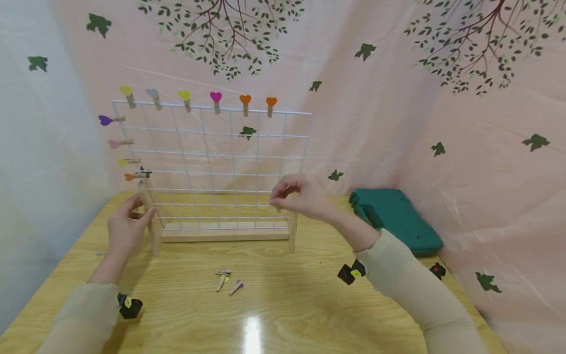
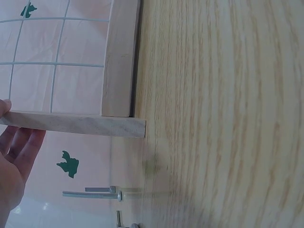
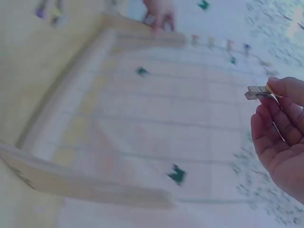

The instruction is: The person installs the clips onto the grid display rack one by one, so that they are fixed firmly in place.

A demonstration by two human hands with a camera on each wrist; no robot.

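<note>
My left hand (image 1: 127, 226) holds the left wooden post (image 1: 153, 233) of a stand that carries a white wire grid (image 1: 294, 113). In the left wrist view its thumb lies on one face of that post and its fingers on the other. My right hand (image 1: 309, 196) is raised before the grid's lower right side, pinching a small wooden clothespin (image 3: 256, 90) between thumb and fingers. Heart-topped clothespins (image 1: 215, 98) are clipped along the grid's top edge, and several more, among them a purple one (image 1: 105, 120), run down its left edge.
A few loose clothespins (image 1: 236, 287) lie on the wooden table (image 1: 292, 314) in front of the stand. A green plastic case (image 1: 402, 221) rests at the right, near the pink curtain. Metal rods (image 2: 90, 194) show beyond the left post.
</note>
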